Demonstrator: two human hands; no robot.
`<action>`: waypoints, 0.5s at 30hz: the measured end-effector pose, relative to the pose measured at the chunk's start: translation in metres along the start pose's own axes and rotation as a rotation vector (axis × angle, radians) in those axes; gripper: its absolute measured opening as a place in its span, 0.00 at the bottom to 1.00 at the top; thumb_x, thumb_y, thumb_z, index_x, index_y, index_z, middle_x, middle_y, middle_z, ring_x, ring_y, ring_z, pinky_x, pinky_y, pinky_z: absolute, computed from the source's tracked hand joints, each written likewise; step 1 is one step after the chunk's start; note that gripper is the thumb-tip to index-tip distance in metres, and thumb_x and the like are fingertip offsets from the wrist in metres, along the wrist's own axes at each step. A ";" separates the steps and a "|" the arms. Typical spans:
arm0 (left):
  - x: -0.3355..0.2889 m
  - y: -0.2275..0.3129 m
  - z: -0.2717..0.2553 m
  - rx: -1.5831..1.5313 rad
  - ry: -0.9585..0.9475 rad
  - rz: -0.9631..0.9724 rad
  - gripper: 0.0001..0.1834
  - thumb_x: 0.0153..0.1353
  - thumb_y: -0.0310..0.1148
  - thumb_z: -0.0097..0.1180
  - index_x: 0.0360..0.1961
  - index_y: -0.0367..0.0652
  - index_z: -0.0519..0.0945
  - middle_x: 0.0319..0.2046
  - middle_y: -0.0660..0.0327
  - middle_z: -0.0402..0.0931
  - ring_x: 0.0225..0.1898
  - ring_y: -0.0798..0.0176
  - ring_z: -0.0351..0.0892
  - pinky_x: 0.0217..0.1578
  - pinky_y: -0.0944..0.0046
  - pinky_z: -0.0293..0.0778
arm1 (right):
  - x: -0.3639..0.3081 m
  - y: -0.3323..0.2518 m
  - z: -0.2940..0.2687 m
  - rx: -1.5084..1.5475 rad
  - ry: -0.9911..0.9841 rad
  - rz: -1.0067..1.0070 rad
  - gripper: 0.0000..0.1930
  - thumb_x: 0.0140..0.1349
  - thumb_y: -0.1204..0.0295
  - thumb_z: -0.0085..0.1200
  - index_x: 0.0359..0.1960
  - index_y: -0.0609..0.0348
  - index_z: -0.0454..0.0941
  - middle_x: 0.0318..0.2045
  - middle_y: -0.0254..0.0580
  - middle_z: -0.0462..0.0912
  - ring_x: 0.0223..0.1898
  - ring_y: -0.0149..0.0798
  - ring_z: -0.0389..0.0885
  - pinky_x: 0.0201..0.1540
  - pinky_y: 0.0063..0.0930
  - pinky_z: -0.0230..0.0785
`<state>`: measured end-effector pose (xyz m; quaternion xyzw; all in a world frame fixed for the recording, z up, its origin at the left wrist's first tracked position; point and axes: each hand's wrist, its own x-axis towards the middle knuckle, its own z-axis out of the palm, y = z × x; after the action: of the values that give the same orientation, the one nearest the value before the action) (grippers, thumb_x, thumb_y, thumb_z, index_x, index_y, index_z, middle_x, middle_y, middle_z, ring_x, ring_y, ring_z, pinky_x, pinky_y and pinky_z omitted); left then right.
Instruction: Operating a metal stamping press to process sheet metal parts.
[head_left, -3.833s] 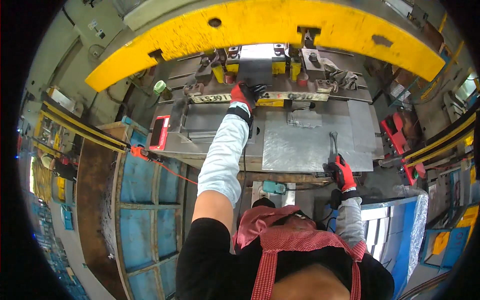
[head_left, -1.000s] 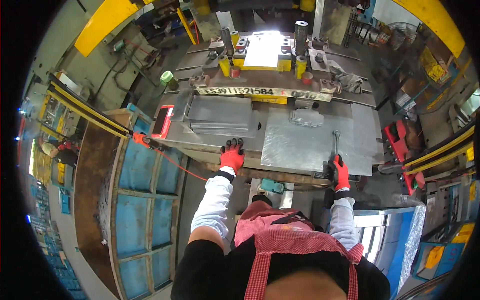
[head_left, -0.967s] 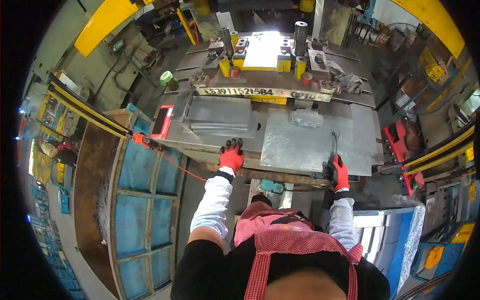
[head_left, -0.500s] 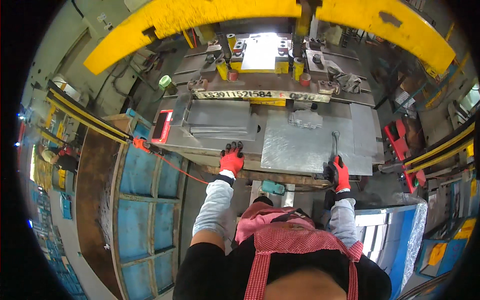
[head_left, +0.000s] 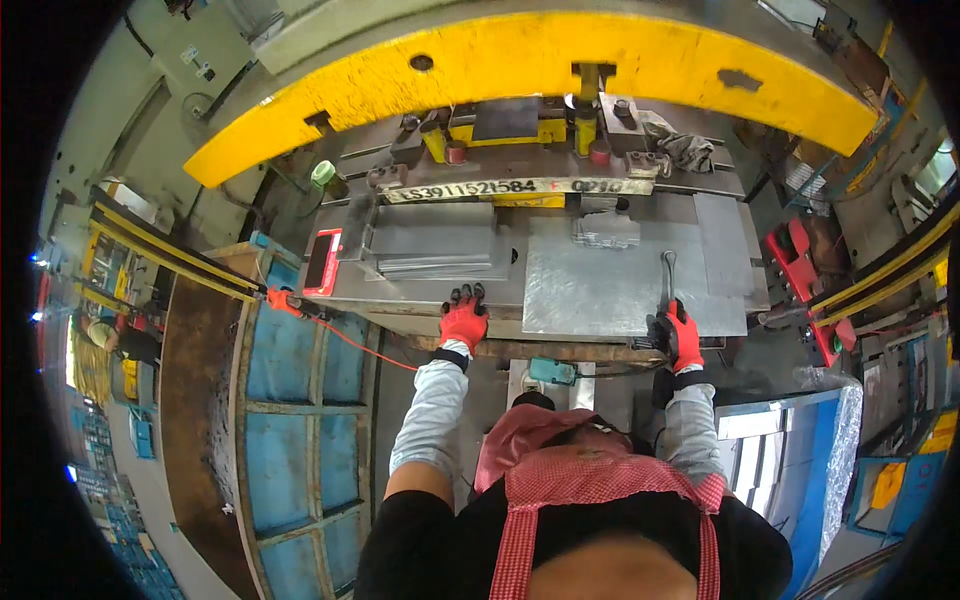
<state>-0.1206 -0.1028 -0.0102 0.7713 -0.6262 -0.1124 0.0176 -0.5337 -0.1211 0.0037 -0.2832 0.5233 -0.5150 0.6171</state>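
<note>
1. While both arms reach forward from the lower edge, the left hand (head_left: pixel 463 318), in a red and black glove, rests with fingers spread flat on the front edge of the grey steel desk (head_left: pixel 440 292); it grips nothing.
2. Curled fingers of the right hand (head_left: pixel 683 335), gloved the same way, close around the lower end of a slim metal tool (head_left: pixel 667 280); the tool lies on the desk and points away from the person.
3. Just left of that tool a large flat metal sheet (head_left: pixel 600 285) lies on the desk, between the two hands and a little beyond them; a stack of grey plates (head_left: pixel 435 250) sits beyond the left hand.
4. A red-framed box (head_left: pixel 323 262) stands at the desk's left end; a thin red cord (head_left: pixel 350 335) runs from beside it toward the person.
5. Beyond the desk a die block with yellow parts (head_left: pixel 500 125) sits under a curved yellow press frame (head_left: pixel 520 60); a green cap (head_left: pixel 322 173) shows at its left, a grey rag (head_left: pixel 688 150) at its right.
6. Blue panels (head_left: pixel 290 400) line the left side; red fittings (head_left: pixel 800 260) and a blue cover (head_left: pixel 790 470) stand on the right; yellow-striped rails (head_left: pixel 160 255) border the machine.
</note>
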 end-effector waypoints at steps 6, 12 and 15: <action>-0.004 0.007 0.001 -0.007 0.051 0.033 0.30 0.53 0.49 0.44 0.57 0.51 0.61 0.59 0.56 0.54 0.63 0.52 0.46 0.59 0.49 0.45 | -0.002 -0.002 -0.003 -0.175 0.068 -0.022 0.08 0.50 0.70 0.54 0.31 0.58 0.73 0.17 0.32 0.73 0.15 0.27 0.69 0.17 0.20 0.61; -0.007 0.000 -0.009 -0.150 -0.045 0.027 0.30 0.53 0.50 0.44 0.57 0.55 0.59 0.61 0.59 0.51 0.63 0.51 0.44 0.59 0.48 0.43 | -0.007 -0.022 0.014 -0.172 0.141 0.014 0.19 0.56 0.68 0.49 0.50 0.55 0.66 0.22 0.33 0.73 0.14 0.23 0.63 0.16 0.18 0.57; -0.007 -0.004 -0.014 -0.113 -0.028 0.086 0.29 0.54 0.50 0.43 0.56 0.54 0.62 0.59 0.58 0.54 0.61 0.51 0.50 0.57 0.50 0.51 | -0.030 -0.077 0.075 -0.147 -0.002 -0.188 0.26 0.56 0.68 0.49 0.57 0.54 0.60 0.22 0.35 0.74 0.13 0.21 0.61 0.15 0.16 0.55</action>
<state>-0.1153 -0.0963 0.0041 0.7400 -0.6515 -0.1575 0.0572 -0.4868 -0.1309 0.1050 -0.3761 0.5301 -0.5303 0.5444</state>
